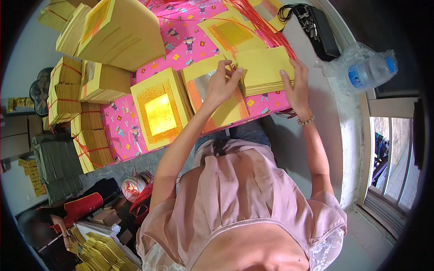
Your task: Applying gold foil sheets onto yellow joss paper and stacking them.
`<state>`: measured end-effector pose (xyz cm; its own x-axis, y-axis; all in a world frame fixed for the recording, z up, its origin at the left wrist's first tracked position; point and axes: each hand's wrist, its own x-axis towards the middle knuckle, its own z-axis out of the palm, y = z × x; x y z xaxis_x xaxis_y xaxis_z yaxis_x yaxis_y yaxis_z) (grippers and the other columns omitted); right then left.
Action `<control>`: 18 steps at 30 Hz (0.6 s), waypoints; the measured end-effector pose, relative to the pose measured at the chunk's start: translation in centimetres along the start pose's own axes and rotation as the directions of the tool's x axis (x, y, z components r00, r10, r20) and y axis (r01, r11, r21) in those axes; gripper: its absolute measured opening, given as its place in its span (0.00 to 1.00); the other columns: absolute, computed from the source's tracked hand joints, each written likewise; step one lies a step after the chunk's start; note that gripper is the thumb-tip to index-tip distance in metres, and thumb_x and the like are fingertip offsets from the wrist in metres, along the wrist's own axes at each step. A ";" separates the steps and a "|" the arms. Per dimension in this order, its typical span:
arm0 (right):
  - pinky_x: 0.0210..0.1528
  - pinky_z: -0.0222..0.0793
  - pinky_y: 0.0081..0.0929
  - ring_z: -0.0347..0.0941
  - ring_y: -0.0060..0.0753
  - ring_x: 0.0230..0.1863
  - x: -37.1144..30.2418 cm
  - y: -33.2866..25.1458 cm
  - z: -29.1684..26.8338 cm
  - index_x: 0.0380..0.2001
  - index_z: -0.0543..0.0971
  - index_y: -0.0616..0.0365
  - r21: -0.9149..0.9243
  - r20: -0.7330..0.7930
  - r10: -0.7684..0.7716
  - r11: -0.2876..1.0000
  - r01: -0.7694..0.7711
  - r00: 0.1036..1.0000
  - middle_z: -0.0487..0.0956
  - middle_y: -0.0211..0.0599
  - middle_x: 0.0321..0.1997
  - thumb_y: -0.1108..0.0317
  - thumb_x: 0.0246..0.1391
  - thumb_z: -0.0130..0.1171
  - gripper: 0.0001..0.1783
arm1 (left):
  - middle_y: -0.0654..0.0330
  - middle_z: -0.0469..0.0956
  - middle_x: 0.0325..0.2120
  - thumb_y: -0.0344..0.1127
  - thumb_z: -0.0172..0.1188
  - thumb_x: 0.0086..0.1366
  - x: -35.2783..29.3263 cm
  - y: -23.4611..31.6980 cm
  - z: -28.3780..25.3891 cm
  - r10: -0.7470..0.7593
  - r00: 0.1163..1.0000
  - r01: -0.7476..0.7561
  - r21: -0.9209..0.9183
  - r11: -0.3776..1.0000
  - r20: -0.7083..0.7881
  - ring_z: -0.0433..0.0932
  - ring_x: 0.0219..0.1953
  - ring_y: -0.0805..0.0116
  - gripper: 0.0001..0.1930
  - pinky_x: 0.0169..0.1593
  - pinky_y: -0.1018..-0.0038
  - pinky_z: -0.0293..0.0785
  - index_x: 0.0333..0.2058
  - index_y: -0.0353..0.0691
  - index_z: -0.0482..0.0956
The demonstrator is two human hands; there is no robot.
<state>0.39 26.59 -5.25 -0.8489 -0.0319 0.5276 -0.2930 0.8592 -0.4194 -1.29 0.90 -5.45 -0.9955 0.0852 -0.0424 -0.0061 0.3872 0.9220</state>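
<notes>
A pink patterned tabletop [187, 31] fills the cluttered room's middle; rightward, a clear bag [332, 67] surrounds a blue-capped bottle [368, 74]. On the tabletop, the right hand [297, 88] spreads against a yellow paper stack's [264, 63] right edge; the left hand [220, 86] curls at its left, grip unclear.

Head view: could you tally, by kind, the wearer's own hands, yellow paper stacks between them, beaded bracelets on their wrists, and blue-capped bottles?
Hands: 2 (left hand, right hand)
Yellow paper stack: 1
Beaded bracelet: 1
Blue-capped bottle: 1
Total: 5

Bright light glares off the gold foil square [161, 114], while fisheye distortion bends straight edges near the blackened corners.
</notes>
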 end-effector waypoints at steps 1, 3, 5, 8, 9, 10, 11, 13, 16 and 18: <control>0.59 0.66 0.40 0.67 0.53 0.61 0.4 -0.7 -0.5 0.59 0.69 0.61 0.006 0.006 -0.001 1.000 0.001 1.000 0.66 0.55 0.62 0.59 0.63 0.58 0.26 | 0.52 0.80 0.26 0.50 0.62 0.65 -0.6 0.5 -1.0 -0.025 0.999 0.025 -0.006 1.000 0.024 0.82 0.27 0.60 0.29 0.33 0.66 0.76 0.53 0.31 0.67; 0.55 0.69 0.36 0.70 0.47 0.56 1.1 -2.9 -2.4 0.55 0.73 0.59 0.017 -0.055 -0.048 0.999 0.049 0.997 0.71 0.48 0.57 0.63 0.62 0.57 0.21 | 0.51 0.81 0.28 0.48 0.61 0.66 -2.2 0.6 -3.0 -0.057 0.998 0.058 -0.011 0.998 0.040 0.82 0.27 0.60 0.27 0.33 0.66 0.77 0.53 0.32 0.67; 0.52 0.70 0.36 0.72 0.45 0.53 1.2 -4.3 -3.4 0.52 0.75 0.59 0.141 0.070 -0.164 0.978 0.153 0.984 0.74 0.44 0.53 0.64 0.60 0.58 0.18 | 0.50 0.81 0.30 0.44 0.62 0.65 -3.9 0.0 -4.9 0.058 0.987 -0.072 0.093 0.993 0.148 0.82 0.26 0.60 0.22 0.33 0.67 0.77 0.49 0.33 0.71; 0.48 0.71 0.35 0.74 0.40 0.47 0.4 -6.3 -3.0 0.46 0.78 0.58 0.306 0.259 -0.449 0.878 0.368 0.855 0.77 0.37 0.45 0.67 0.56 0.61 0.15 | 0.51 0.80 0.33 0.39 0.67 0.60 -6.2 -1.0 -5.9 0.043 0.967 -0.114 0.275 0.955 0.251 0.82 0.30 0.57 0.18 0.37 0.64 0.78 0.44 0.36 0.76; 0.46 0.72 0.35 0.75 0.39 0.45 0.1 -7.1 -2.6 0.43 0.78 0.57 0.365 0.330 -0.605 0.790 0.493 0.725 0.77 0.35 0.41 0.68 0.53 0.62 0.13 | 0.52 0.79 0.33 0.39 0.68 0.58 -7.1 -1.4 -6.0 0.072 0.951 -0.178 0.344 0.922 0.299 0.82 0.33 0.56 0.18 0.39 0.63 0.78 0.43 0.37 0.77; 0.46 0.72 0.35 0.75 0.39 0.45 -0.4 -7.8 -2.0 0.43 0.78 0.57 0.367 0.331 -0.606 0.789 0.493 0.724 0.77 0.35 0.41 0.68 0.53 0.62 0.13 | 0.54 0.79 0.35 0.42 0.71 0.56 -7.9 -1.9 -5.7 0.038 0.947 -0.180 0.432 0.884 0.318 0.80 0.37 0.57 0.23 0.42 0.64 0.77 0.47 0.39 0.76; 0.45 0.72 0.35 0.75 0.39 0.45 -1.3 -8.3 -1.1 0.42 0.78 0.57 0.400 0.413 -0.603 0.794 0.459 0.683 0.77 0.35 0.41 0.68 0.50 0.65 0.15 | 0.54 0.79 0.35 0.42 0.71 0.56 -8.5 -2.2 -5.4 0.036 0.948 -0.178 0.432 0.884 0.317 0.80 0.37 0.57 0.23 0.42 0.64 0.77 0.47 0.39 0.76; 0.44 0.72 0.36 0.75 0.40 0.45 -2.5 -8.7 0.5 0.41 0.78 0.57 0.431 0.493 -0.599 0.798 0.422 0.631 0.76 0.35 0.40 0.68 0.46 0.67 0.17 | 0.54 0.77 0.37 0.43 0.72 0.54 -9.6 -2.3 -4.8 0.116 0.930 -0.282 0.473 0.834 0.349 0.79 0.42 0.54 0.24 0.45 0.61 0.76 0.46 0.40 0.76; 0.44 0.72 0.35 0.74 0.39 0.45 -3.2 -8.6 2.0 0.40 0.78 0.56 0.363 0.552 -0.616 0.784 0.503 0.562 0.75 0.34 0.39 0.67 0.44 0.68 0.18 | 0.54 0.74 0.39 0.44 0.74 0.50 -10.3 -2.4 -3.8 0.112 0.927 -0.296 0.516 0.804 0.357 0.75 0.46 0.51 0.27 0.48 0.59 0.74 0.47 0.41 0.75; 0.44 0.73 0.34 0.73 0.38 0.46 -3.4 -8.2 2.4 0.38 0.77 0.56 0.337 0.564 -0.621 0.775 0.535 0.544 0.75 0.34 0.39 0.67 0.42 0.69 0.19 | 0.54 0.73 0.39 0.43 0.75 0.49 -10.5 -2.6 -3.5 0.149 0.923 -0.332 0.543 0.771 0.354 0.74 0.46 0.51 0.29 0.47 0.59 0.74 0.48 0.40 0.74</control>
<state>4.60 18.38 -5.40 -0.5282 -0.8389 0.1310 -0.8294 0.4767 -0.2915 8.83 -4.17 -6.07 -0.8865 0.4612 -0.0383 0.3778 0.7689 0.5158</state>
